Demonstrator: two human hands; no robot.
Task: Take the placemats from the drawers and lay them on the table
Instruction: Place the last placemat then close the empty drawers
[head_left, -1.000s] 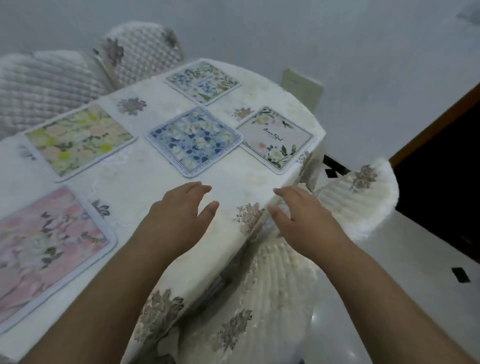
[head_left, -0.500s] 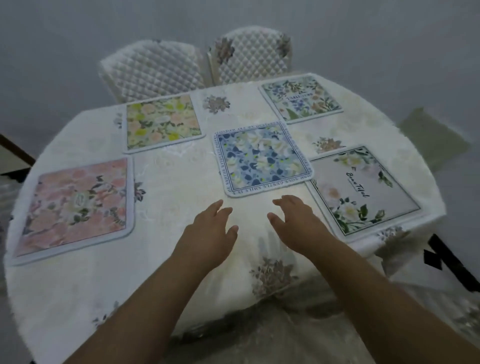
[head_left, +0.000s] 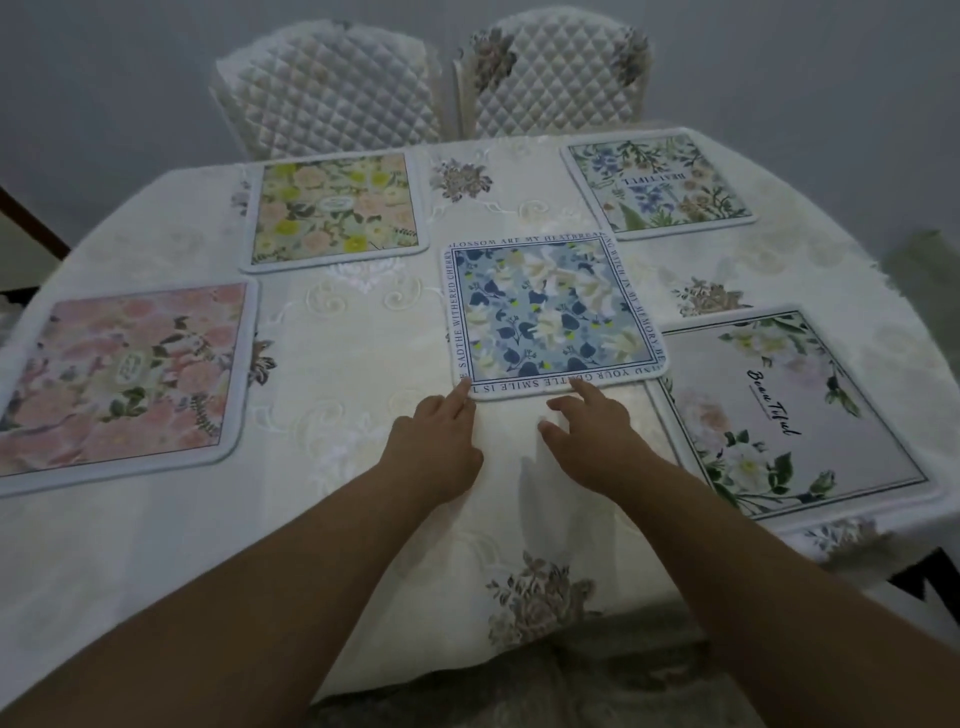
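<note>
Both hands at the near edge of the blue placemat (head_left: 553, 312), which lies flat at the table's (head_left: 363, 519) middle.
The left hand (head_left: 435, 451) and right hand (head_left: 595, 441) each touch that edge with straight, relaxed fingertips, gripping nothing; four other placemats lie nearer the table's edges.

- The pink floral placemat (head_left: 124, 374) ran off the picture's left edge.
- Both forearms were cut off by the bottom edge.
- The left hand (head_left: 434, 447) hid its own thumb.
- The lettering on the yellow floral placemat (head_left: 335, 208) was too small to read.
</note>
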